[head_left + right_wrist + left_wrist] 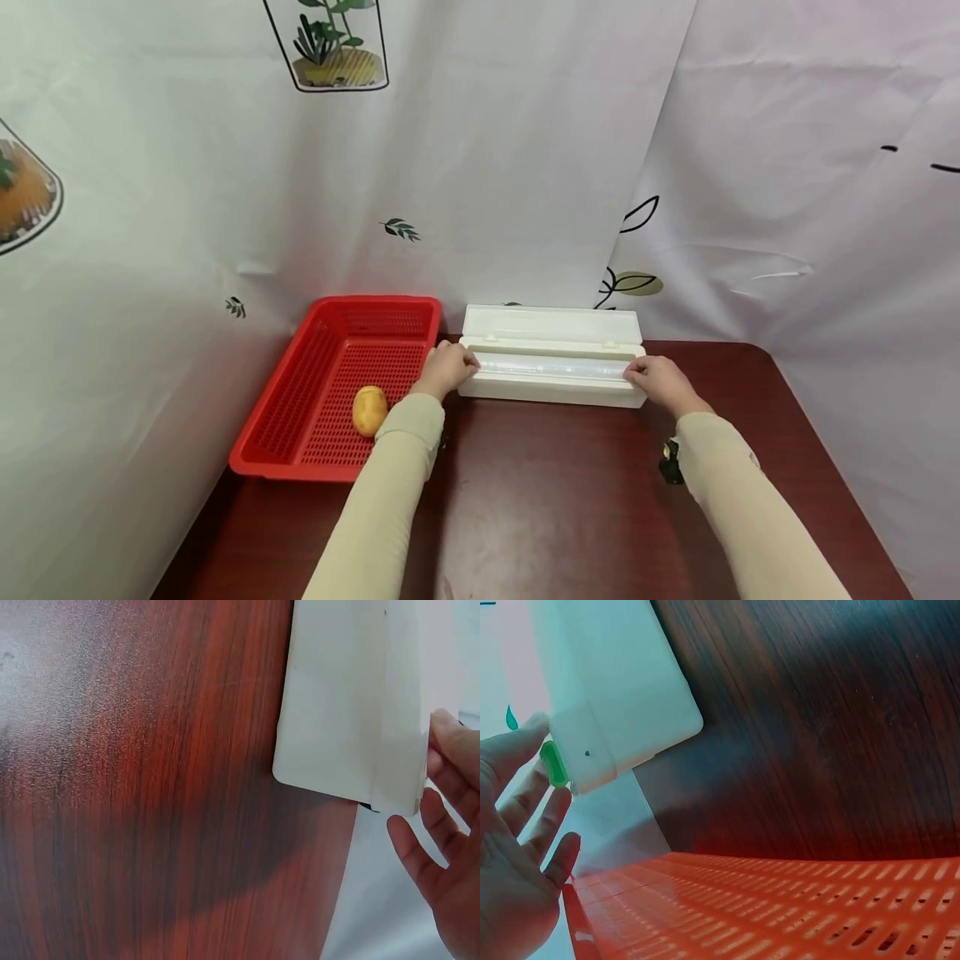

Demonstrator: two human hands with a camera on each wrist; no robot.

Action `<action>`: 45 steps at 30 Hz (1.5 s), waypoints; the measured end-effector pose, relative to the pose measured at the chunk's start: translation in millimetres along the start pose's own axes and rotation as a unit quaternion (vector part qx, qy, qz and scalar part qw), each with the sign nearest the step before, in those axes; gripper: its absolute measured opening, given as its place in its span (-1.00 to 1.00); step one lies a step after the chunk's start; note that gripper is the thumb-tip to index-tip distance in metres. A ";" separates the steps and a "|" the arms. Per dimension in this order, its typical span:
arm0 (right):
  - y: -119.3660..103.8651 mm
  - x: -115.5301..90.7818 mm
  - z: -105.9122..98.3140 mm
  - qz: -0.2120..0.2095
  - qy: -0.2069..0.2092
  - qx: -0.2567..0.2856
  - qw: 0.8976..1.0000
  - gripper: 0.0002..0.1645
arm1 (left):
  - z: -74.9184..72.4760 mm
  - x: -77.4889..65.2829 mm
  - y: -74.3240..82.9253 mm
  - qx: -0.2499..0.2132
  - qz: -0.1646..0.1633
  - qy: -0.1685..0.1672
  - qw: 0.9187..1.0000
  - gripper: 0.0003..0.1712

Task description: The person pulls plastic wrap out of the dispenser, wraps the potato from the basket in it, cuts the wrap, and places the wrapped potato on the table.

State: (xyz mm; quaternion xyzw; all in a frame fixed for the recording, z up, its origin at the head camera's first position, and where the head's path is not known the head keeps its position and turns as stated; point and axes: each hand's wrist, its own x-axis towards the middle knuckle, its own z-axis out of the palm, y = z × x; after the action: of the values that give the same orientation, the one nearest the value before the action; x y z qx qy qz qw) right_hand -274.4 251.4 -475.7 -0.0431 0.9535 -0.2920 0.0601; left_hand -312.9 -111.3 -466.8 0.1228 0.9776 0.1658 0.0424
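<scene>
A long white cling film dispenser (551, 390) lies at the back of the table, its lid (551, 323) raised against the wall. Inside it a roll of clear cling film (551, 367) stretches from end to end. My left hand (448, 368) pinches the film at the left end, thumb and forefinger together. At the opposite end my right hand (663, 382) pinches it likewise. A green piece (553, 763) shows at the dispenser's end beside the left fingers. In the right wrist view, the thumb (446, 724) is at the dispenser's upper edge.
Left of the dispenser stands a red plastic basket (255, 425) with a yellow potato-like item (370, 411) inside, partly beneath the left forearm's line. The dark wood table (555, 500) extends in front. White printed sheeting (510, 167) hangs behind and along both sides.
</scene>
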 end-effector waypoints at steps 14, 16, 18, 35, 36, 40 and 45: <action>0.8 4.0 9.4 0.024 0.068 0.057 0.996 -0.78 | 3.3 7.6 4.5 -0.019 -0.042 0.008 0.999 -0.83; 0.2 4.4 9.2 0.030 0.073 0.069 0.994 -0.79 | 3.2 8.5 5.0 -0.012 -0.040 0.010 0.999 -0.82; -0.7 4.7 9.3 0.038 0.076 0.089 0.992 -0.79 | 3.5 9.4 6.1 -0.006 -0.038 0.011 0.999 -0.82; -1.4 12.5 3.1 0.076 0.047 0.242 0.966 -0.54 | 5.9 13.4 8.9 -0.003 -0.042 0.099 0.994 -0.81; -1.5 12.8 3.3 0.064 0.045 0.226 0.971 -0.55 | 5.7 13.9 8.7 -0.005 -0.046 0.101 0.994 -0.81; -5.7 12.7 9.5 0.036 0.087 0.139 0.986 -0.67 | 5.7 14.2 8.9 -0.008 -0.064 0.104 0.992 -0.80; -9.4 11.1 16.9 0.061 0.153 0.117 0.979 -0.76 | 7.0 15.3 11.6 -0.004 -0.081 0.098 0.992 -0.79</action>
State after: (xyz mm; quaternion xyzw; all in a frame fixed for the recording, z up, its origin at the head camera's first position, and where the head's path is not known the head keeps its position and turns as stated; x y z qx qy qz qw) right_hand -282.6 233.0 -485.3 0.0681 0.9115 -0.4006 -0.0644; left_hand -324.2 -94.6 -470.2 0.0264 0.9831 0.1765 -0.0399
